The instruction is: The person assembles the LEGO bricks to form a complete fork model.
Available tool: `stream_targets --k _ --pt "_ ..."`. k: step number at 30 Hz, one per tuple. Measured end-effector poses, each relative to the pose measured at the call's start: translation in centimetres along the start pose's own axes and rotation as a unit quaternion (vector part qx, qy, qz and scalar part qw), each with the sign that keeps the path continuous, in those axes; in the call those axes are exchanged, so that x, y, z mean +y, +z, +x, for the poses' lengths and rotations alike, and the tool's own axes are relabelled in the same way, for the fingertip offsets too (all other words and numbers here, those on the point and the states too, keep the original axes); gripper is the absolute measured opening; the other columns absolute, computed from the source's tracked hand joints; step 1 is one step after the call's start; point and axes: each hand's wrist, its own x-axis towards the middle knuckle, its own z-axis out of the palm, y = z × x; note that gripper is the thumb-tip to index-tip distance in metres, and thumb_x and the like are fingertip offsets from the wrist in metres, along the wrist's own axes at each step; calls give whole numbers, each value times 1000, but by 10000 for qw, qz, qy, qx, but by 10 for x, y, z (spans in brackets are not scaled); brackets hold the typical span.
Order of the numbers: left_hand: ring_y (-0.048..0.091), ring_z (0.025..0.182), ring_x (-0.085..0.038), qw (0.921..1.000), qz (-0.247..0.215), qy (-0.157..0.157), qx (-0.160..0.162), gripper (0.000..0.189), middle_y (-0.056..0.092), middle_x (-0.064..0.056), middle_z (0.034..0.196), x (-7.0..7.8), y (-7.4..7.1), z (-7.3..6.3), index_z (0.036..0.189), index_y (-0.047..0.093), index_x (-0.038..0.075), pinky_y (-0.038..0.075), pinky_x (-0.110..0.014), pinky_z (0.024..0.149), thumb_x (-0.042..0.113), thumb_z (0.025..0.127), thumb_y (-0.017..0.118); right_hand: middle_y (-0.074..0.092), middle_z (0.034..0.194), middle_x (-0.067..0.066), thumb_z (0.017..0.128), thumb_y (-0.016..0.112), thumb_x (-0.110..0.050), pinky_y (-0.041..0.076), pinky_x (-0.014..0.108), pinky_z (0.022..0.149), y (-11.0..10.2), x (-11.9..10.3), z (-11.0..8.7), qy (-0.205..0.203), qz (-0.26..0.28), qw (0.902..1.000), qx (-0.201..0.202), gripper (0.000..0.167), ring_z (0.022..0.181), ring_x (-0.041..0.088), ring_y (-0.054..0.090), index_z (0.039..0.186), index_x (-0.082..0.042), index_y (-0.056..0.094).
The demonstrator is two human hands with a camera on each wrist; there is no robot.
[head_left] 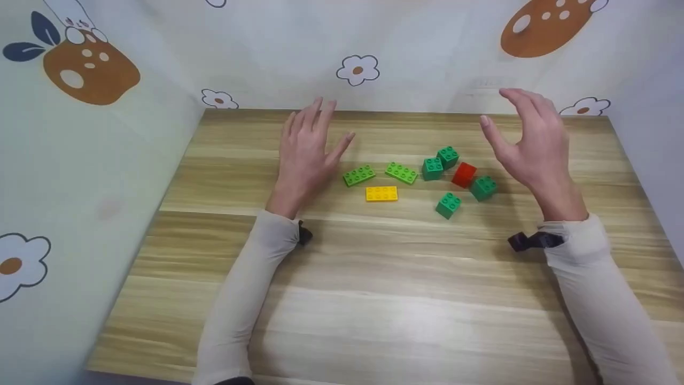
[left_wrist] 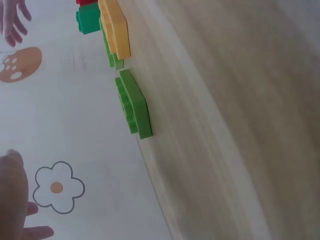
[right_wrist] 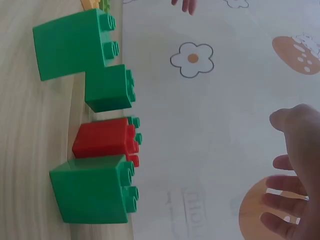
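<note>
My left hand hovers over the table with its fingers spread, left of the bricks and holding nothing. Nearest to it lies a lime-green flat brick, seen edge-on in the left wrist view. A second lime-green brick and a yellow brick lie beside it. My right hand is raised at the right, thumb apart from the fingers, with nothing in its grasp. Close to it are a red brick and a taller green brick. More green bricks stand around the red one, one nearer the front.
The wood-grain table meets a pale patterned wall at the back. Another wall rises along the left, and a plain pale one along the right. Each wrist carries a dark strapped camera.
</note>
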Motion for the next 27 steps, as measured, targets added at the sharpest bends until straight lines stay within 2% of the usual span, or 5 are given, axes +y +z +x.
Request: stream_targets --k 5,9,17,21,27 --pt "48 154 -31 9988 -460 18 162 78 45 -5 172 2 2 -5 167 41 23 31 -52 134 74 107 36 71 143 12 104 68 -44 54 58 109 3 -10 -5 -151 193 9996 -108 51 132 34 64 145 -15 68" --pt "50 153 -29 9972 -718 32 183 73 49 -4 168 3 4 -11 164 46 23 36 -50 131 71 108 41 73 138 11 105 67 -39 57 52 99 6 -18 -11 -273 263 9989 -284 47 124 32 67 145 -14 68" --pt "50 154 -26 9940 -1089 2 -67 71 50 2 168 7 8 -23 162 49 25 36 -48 132 71 108 42 77 129 10 104 71 -27 57 47 87 10 -21 -29 -548 373 9960 -601 38 115 30 70 140 -12 72" --pt "52 151 -26 9922 -1227 105 -170 69 54 0 164 16 9 -25 160 52 24 39 -48 130 69 109 43 78 125 10 105 70 -26 59 44 86 13 -16 -34 -609 307 9946 -782 37 113 29 71 138 -10 72" --pt "59 144 -27 9903 -1309 364 -298 60 63 -2 155 37 10 -27 154 58 21 45 -48 125 60 110 50 79 118 11 106 68 -24 61 43 82 13 -10 -38 -621 307 9916 -1088 34 107 29 73 135 -9 74"
